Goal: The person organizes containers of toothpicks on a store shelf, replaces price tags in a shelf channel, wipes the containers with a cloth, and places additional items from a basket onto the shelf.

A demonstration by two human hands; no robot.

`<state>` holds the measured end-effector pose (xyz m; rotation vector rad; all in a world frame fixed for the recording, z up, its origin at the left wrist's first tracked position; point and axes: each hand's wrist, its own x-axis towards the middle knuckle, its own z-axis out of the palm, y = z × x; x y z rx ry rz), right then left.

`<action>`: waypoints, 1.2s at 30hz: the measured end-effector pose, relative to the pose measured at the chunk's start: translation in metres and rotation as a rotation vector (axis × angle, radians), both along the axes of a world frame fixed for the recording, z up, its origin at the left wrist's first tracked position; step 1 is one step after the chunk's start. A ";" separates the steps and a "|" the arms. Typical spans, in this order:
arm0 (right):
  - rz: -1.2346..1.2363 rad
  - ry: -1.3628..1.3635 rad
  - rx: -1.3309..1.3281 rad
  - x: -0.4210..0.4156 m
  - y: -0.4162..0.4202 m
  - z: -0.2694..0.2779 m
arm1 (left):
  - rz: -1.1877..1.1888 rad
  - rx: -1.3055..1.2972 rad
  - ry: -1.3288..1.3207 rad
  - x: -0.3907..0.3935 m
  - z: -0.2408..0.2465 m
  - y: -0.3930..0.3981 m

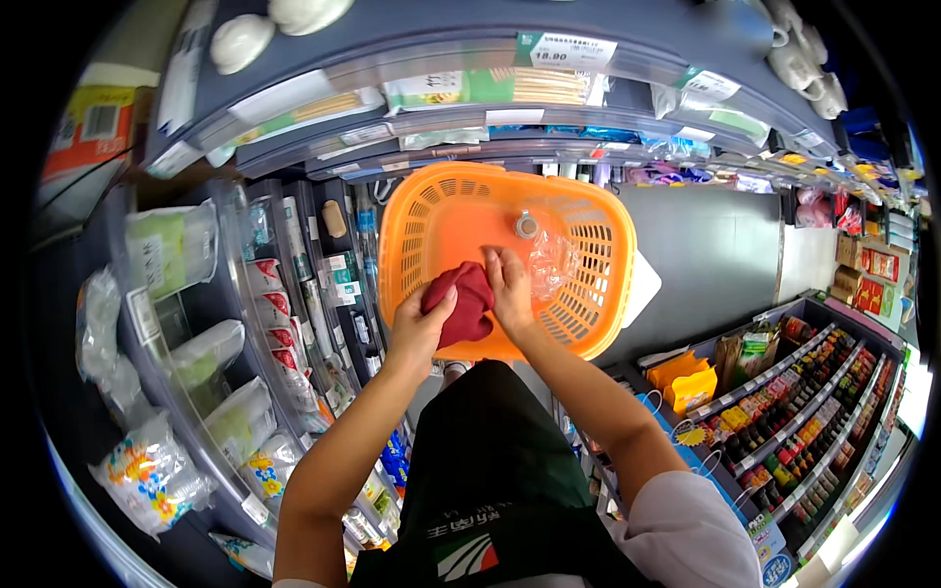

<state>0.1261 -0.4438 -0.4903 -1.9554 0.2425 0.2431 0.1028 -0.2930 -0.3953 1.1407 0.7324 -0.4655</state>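
My left hand grips a crumpled dark red cloth over the near side of an orange plastic basket. Beside the cloth, my right hand has its fingers curled and slightly blurred. Whether those fingers pinch anything cannot be made out. Inside the basket, beyond my right hand, is a clear bottle with a brown top. Crumpled clear plastic lies near it against the right side.
Shelves with white cups and packs of bamboo sticks run across the front. On the left are shelves of bagged disposable cups. A rack of small packaged goods stands at the right, near yellow bags. Grey floor shows beyond the basket.
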 end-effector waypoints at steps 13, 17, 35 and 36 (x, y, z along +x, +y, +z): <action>-0.064 0.421 -0.499 0.046 -0.050 -0.154 | 0.150 -0.108 0.184 0.022 -0.029 -0.004; -0.163 0.341 -0.474 0.048 -0.048 -0.161 | 0.182 -0.103 0.184 0.029 -0.011 0.005; 0.353 -0.467 0.501 0.024 0.062 0.268 | 0.415 0.060 -0.443 -0.026 0.221 0.061; 0.426 -0.675 0.421 0.026 0.068 0.282 | 0.494 0.045 -0.489 -0.034 0.237 0.062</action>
